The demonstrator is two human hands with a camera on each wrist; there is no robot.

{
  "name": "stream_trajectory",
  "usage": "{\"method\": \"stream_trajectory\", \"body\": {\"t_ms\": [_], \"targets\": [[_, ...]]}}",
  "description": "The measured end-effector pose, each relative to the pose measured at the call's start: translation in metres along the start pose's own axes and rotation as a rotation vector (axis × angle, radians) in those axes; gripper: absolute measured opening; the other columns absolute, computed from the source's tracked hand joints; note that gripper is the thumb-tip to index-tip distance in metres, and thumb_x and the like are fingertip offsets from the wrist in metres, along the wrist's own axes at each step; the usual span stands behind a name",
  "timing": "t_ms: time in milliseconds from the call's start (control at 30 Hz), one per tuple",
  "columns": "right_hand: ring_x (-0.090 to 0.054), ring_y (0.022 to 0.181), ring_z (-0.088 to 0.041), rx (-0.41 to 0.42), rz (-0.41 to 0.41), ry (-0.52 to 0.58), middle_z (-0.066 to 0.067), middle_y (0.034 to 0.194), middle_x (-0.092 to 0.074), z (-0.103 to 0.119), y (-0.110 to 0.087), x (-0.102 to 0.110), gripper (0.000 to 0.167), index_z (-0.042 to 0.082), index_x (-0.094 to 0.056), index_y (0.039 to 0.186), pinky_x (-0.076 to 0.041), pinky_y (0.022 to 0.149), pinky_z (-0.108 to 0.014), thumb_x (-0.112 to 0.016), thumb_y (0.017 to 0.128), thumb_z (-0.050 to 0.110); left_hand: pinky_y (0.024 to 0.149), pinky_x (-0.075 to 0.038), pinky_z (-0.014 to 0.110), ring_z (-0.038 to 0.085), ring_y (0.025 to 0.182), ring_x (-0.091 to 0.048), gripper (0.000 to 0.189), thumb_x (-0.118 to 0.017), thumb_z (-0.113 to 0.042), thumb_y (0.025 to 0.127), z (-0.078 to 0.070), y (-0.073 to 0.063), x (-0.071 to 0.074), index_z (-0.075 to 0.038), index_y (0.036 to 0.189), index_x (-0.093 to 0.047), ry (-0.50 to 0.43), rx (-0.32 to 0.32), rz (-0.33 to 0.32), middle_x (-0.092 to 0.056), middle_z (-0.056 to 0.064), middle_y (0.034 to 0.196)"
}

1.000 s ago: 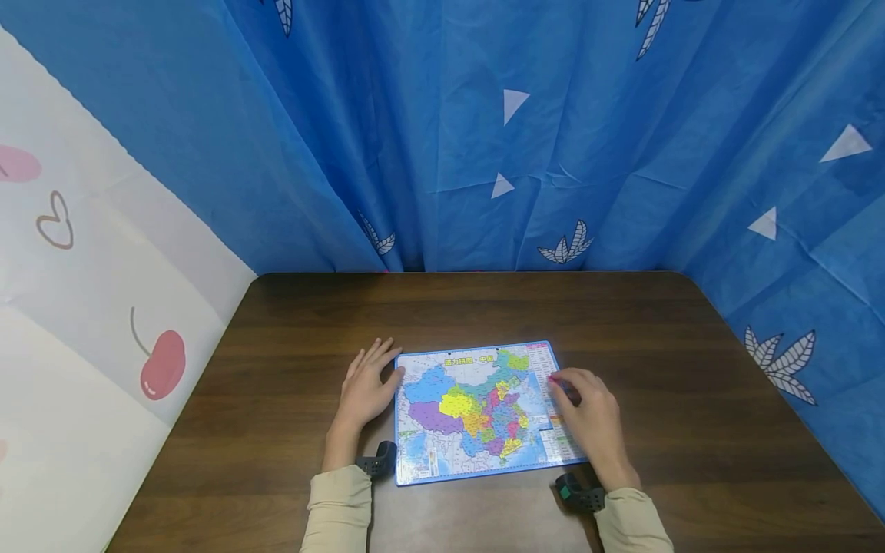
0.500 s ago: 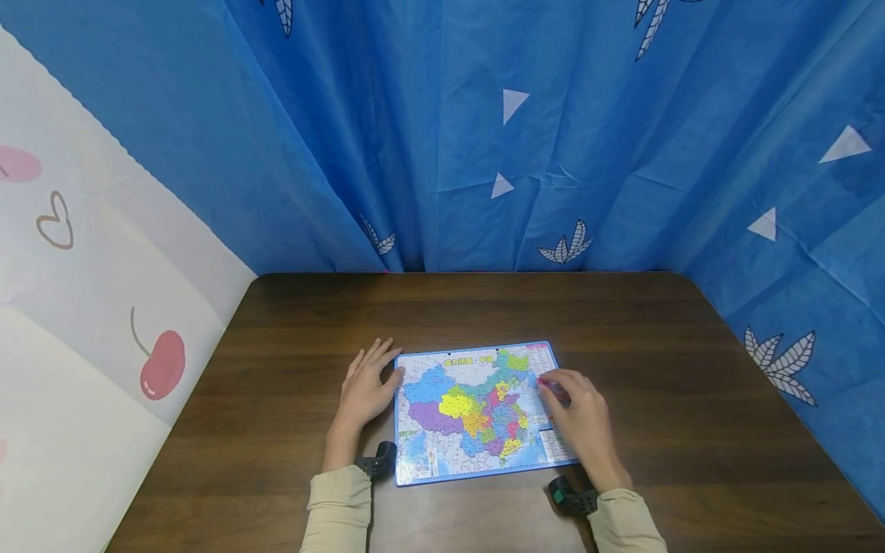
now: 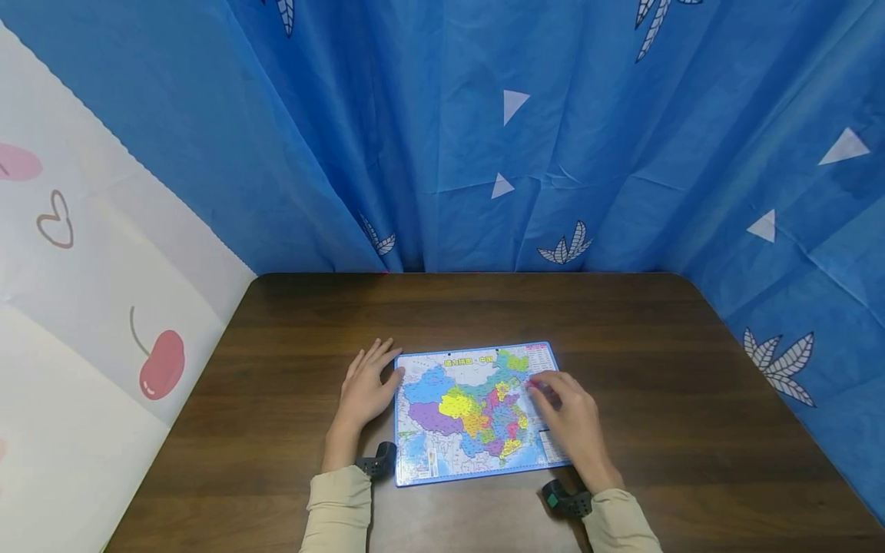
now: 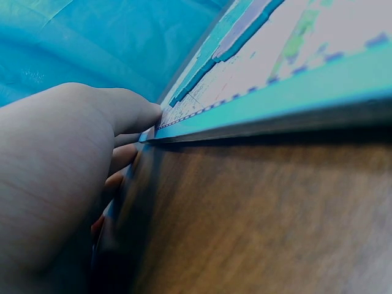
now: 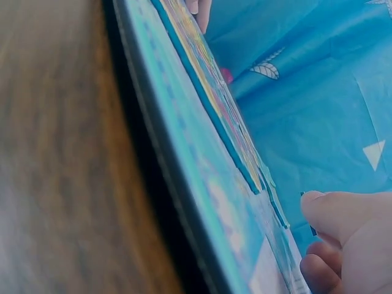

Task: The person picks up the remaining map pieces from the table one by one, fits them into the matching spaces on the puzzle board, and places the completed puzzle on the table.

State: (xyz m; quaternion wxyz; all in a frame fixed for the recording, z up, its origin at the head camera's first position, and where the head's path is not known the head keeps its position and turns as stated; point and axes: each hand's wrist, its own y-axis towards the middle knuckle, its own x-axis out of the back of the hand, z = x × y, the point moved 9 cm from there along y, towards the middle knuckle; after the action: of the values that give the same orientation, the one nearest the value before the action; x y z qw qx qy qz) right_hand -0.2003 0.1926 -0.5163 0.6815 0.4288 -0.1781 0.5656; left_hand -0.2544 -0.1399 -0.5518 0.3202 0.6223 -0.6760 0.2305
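A map puzzle board of China [image 3: 415,468] with a blue rim lies flat on the table, its coloured province pieces [image 3: 433,417] set in the middle. My left hand [image 3: 366,392] rests at the board's upper left edge, fingers straight. In the left wrist view its thumb [image 4: 138,110] touches the board's rim [image 4: 275,104]. My right hand [image 3: 572,421] is over the board's right side and pinches a small pink puzzle piece [image 3: 531,383] between thumb and fingertips. In the right wrist view only a thin dark edge of it shows; the fingers hide the rest.
The brown wooden table [image 3: 290,330] extends around the board. A blue curtain [image 3: 442,153] hangs behind its far edge, and a white cloth with cherry prints [image 3: 90,307] hangs at the left. Each wrist wears a black camera band [image 3: 567,499].
My right hand has moved left across the board with the pink puzzle piece, from the right margin toward the map's northeast coloured pieces. My left hand has stayed put.
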Motion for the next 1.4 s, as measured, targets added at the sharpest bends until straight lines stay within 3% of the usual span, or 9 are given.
{"method": "stream_trajectory", "body": {"t_ms": [400,933,1400], "targets": [[-0.069,0.089,-0.013,0.019,0.0,0.03,-0.003,0.112,-0.072,0.006,0.0,-0.007,0.023,0.012,-0.076,0.112,-0.06,0.076,-0.026,-0.08,0.09,0.011,0.129,-0.011,0.053,0.033,0.156,-0.027,0.047,-0.062,-0.025,0.101,-0.002,-0.001,0.001,-0.007,0.145,-0.059,0.009,-0.022,-0.029,-0.042,0.014,0.162],[-0.068,0.087,-0.009,0.038,0.015,0.035,-0.002,0.112,-0.072,0.013,0.003,-0.015,0.025,0.013,-0.076,0.112,-0.062,0.076,-0.027,-0.082,0.088,0.012,0.129,-0.01,0.052,0.033,0.157,-0.026,0.048,-0.061,-0.025,0.102,-0.002,0.0,0.001,-0.007,0.146,-0.058,0.015,-0.016,-0.021,-0.041,0.014,0.163],[-0.071,0.095,-0.015,0.025,0.041,0.036,0.0,0.113,-0.074,0.012,0.005,-0.024,0.019,0.017,-0.079,0.106,-0.063,0.082,-0.035,-0.083,0.088,0.015,0.129,-0.009,0.052,0.033,0.157,-0.025,0.048,-0.061,-0.025,0.102,0.0,0.001,0.0,-0.008,0.147,-0.057,0.012,-0.012,-0.018,-0.041,0.013,0.163]]}}
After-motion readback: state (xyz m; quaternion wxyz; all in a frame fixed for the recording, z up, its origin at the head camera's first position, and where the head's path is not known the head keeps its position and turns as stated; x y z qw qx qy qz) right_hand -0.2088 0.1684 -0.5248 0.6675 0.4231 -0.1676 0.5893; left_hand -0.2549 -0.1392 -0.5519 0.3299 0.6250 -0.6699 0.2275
